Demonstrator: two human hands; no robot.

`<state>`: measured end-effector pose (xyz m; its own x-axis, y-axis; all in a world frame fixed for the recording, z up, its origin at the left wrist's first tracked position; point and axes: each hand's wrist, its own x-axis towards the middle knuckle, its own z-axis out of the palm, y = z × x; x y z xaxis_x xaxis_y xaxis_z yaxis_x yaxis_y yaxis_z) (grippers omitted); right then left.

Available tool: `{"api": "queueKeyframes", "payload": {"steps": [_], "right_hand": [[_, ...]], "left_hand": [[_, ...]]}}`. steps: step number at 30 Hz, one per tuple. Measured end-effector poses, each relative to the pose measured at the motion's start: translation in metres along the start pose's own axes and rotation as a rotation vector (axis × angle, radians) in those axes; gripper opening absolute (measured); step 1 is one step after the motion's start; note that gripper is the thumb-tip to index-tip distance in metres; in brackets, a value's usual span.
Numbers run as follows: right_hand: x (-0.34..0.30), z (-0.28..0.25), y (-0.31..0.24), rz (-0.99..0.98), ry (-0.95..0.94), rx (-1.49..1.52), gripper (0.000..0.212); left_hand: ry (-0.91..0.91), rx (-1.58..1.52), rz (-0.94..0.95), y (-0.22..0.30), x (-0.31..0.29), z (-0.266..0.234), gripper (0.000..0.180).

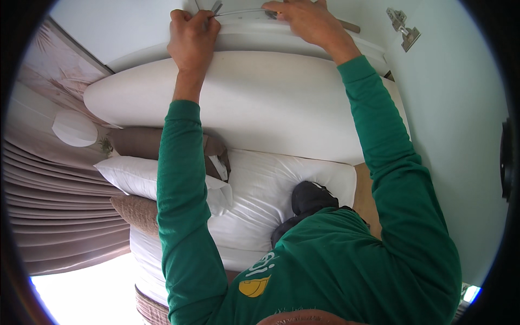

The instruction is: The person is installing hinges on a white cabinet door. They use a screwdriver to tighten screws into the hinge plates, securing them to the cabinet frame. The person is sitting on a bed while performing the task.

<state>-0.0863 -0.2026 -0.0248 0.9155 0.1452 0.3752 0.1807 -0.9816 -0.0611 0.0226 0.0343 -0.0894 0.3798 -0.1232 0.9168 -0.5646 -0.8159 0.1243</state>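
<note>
Above the white headboard, a thin grey wire is stretched left-right betw. both hands: left hand clenched on one end, right hand pinching the other.

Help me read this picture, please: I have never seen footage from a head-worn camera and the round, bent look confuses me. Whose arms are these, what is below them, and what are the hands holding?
There is no machine here. The one picture comes from a wide fisheye camera worn on a person's head, looking down along their own body, which is why straight edges curve near the rim. The two arms in green sleeves are the wearer's own. Both reach up to a white panel above a long white padded headboard. The left hand and right hand hold the two ends of a thin grey wire or rod; which it is I cannot tell. Beneath lies a bed with white pillows, brown cushions and a dark bundle of cloth. Pleated curtains hang at the left, and a small metal bracket sits on the wall at upper right.
</note>
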Motion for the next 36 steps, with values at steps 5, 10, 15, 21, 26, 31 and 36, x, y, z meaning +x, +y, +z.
{"api": "queueKeyframes", "payload": {"steps": [5,10,15,21,26,31,36], "right_hand": [[-0.003,-0.002,-0.001,-0.042,0.073,-0.072,0.036],[0.003,-0.002,-0.001,0.055,0.084,-0.129,0.023],[0.005,-0.031,0.001,-0.101,-0.154,0.132,0.023],[0.006,-0.03,0.001,-0.089,-0.074,0.078,0.02],[-0.001,-0.035,-0.013,-0.115,0.04,-0.003,0.02],[-0.002,-0.042,-0.011,-0.126,-0.134,0.2,0.024],[0.007,-0.069,-0.021,0.045,-0.285,0.304,0.027]], "left_hand": [[-0.004,-0.005,-0.007,0.003,0.0,0.0,0.013],[-0.052,-0.058,-0.054,0.005,0.0,-0.003,0.011],[-0.017,-0.061,-0.012,0.001,-0.002,-0.001,0.01],[-0.046,-0.056,-0.026,0.007,0.0,-0.003,0.011],[-0.037,-0.034,-0.026,-0.001,-0.003,-0.005,0.013],[-0.026,-0.065,-0.016,0.013,-0.003,-0.008,0.013],[-0.032,-0.026,-0.035,0.009,-0.003,-0.01,0.013]]}}
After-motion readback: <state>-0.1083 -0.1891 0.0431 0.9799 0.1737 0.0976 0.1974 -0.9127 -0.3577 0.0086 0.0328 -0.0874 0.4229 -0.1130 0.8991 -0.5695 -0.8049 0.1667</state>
